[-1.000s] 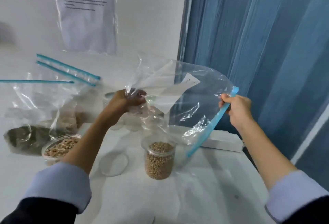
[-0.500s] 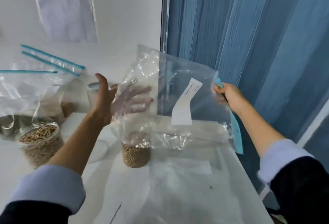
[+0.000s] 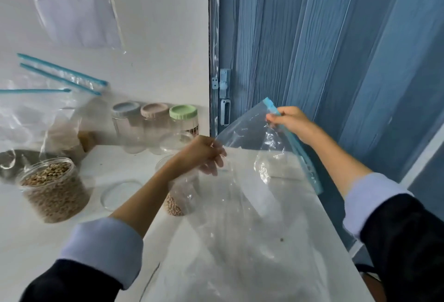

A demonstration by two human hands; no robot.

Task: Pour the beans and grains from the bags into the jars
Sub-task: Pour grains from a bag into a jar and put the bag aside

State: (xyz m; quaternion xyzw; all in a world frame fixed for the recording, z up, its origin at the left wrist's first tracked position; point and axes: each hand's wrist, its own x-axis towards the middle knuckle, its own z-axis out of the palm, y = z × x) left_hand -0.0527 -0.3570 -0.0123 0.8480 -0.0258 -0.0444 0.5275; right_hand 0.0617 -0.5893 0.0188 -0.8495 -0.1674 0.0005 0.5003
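Both hands hold the empty clear plastic zip bag [image 3: 242,181] above the white table [image 3: 108,165] — left hand [image 3: 204,155] fingers curl on its corner, right hand [image 3: 292,122] pinches the blue zip strip [image 3: 300,152]. Under it stands a clear jar of beans [image 3: 176,203].

A plain room at home: white table [image 3: 120,165] against blue folding door [image 3: 336,49].

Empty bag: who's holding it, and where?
Both hands. The right hand pinches the empty bag at its blue zip strip; the left hand holds its far clear edge.
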